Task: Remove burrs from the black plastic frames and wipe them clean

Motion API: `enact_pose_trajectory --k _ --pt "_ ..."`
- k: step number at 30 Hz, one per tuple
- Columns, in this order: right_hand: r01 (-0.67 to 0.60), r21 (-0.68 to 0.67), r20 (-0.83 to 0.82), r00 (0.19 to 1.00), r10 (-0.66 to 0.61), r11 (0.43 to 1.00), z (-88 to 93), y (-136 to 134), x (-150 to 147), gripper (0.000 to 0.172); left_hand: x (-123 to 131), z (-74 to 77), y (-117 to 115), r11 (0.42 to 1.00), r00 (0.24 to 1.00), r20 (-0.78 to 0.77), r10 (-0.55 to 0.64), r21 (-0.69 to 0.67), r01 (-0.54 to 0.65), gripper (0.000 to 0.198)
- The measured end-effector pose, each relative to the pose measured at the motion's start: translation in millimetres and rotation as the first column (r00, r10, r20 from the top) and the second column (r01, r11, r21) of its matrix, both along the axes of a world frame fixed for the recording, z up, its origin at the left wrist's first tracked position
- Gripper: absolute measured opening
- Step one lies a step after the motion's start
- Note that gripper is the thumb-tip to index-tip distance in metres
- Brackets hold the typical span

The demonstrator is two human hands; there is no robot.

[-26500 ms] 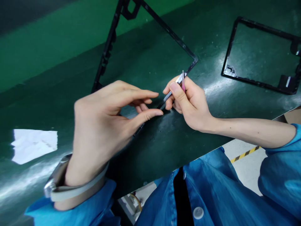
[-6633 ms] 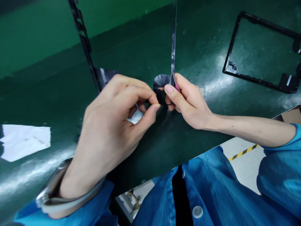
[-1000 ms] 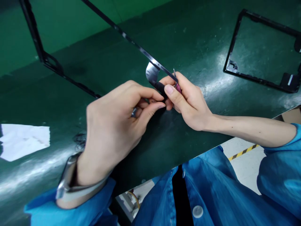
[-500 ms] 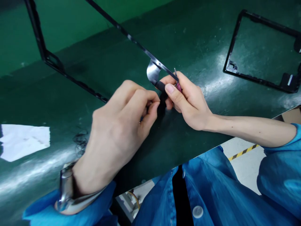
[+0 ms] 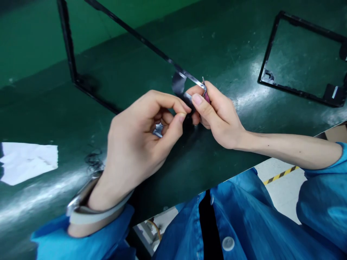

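Note:
A thin black plastic frame [image 5: 151, 46] reaches from the upper left down to my hands, tilted over the table. My right hand [image 5: 217, 117] is closed around its near corner, thumb on top. A thin pointed metal tip [image 5: 203, 80] and a bit of pink [image 5: 207, 97] stick out between its fingers; the rest of that tool is hidden. My left hand [image 5: 143, 144], with a watch at the wrist, pinches thumb and forefinger together beside the dark tab on the frame's corner. Whatever is in that pinch is too small to make out. A sliver of the frame shows through its curled fingers.
A second black frame [image 5: 267, 54] lies flat at the right. Thin black curled shavings [image 5: 94, 160] lie left of my left wrist, near a torn white paper [image 5: 29, 162]. The green table [image 5: 211, 169] ends at an edge close to my body.
The frame has turned and swung to the right at its far end. My left hand has rolled, its pinch moving slightly up and right. My right hand stays nearly in place.

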State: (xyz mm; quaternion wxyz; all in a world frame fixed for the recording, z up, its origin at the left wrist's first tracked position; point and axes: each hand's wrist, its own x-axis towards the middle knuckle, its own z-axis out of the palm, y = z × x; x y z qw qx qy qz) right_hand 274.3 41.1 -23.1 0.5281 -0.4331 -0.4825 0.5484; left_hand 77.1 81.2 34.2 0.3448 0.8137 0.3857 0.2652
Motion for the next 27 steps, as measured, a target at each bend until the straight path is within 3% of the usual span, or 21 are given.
enact_pose_trajectory --k 3,9,18,27 --pt "0.003 -0.005 0.0 1.0 -0.003 1.0 1.0 -1 0 0.034 4 -11.2 -2 0.999 0.996 0.074 0.049 -0.018 -0.047 0.005" --pt "0.007 0.027 -0.011 1.0 -0.007 1.0 3.8 -1 -1 0.034 6 -20.6 1 0.999 0.99 0.143 0.011 0.036 -0.016 0.002" --pt "0.018 0.083 -0.038 0.999 -0.015 0.996 -2.8 1 -2 0.03 1 -21.0 6 0.994 0.995 0.074 -0.066 0.093 0.059 0.007" --pt "0.009 0.043 -0.005 1.0 -0.009 0.999 -1.2 0 0 0.033 -2 -12.4 8 0.993 0.996 -0.067 -0.055 0.101 0.062 0.005"
